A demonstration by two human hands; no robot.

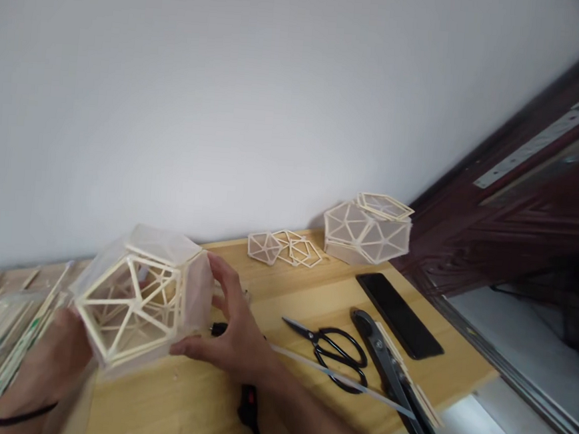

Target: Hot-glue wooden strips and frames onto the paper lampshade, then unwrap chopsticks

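A lantern-like polyhedron (135, 305) of pale wooden sticks and thin translucent sheet is held up over the left part of the table. One pentagonal face with spokes is uncovered and turned toward me, and the inside shows through it. My right hand (233, 326) grips its right side, thumb low and fingers at the upper edge. My left hand (62, 339), blurred, supports the lower left side, its fingers mostly hidden behind the frame. Below my right wrist lies a black tool handle with a cord (248, 408).
On the wooden table (179, 402) lie black scissors (329, 347), a large cutter (388, 365), a phone (399, 314), a clear glue stick (341, 380) and small stick frames (300, 248). A second polyhedron (368, 230) stands by the wall. Bagged sticks (0, 328) lie left.
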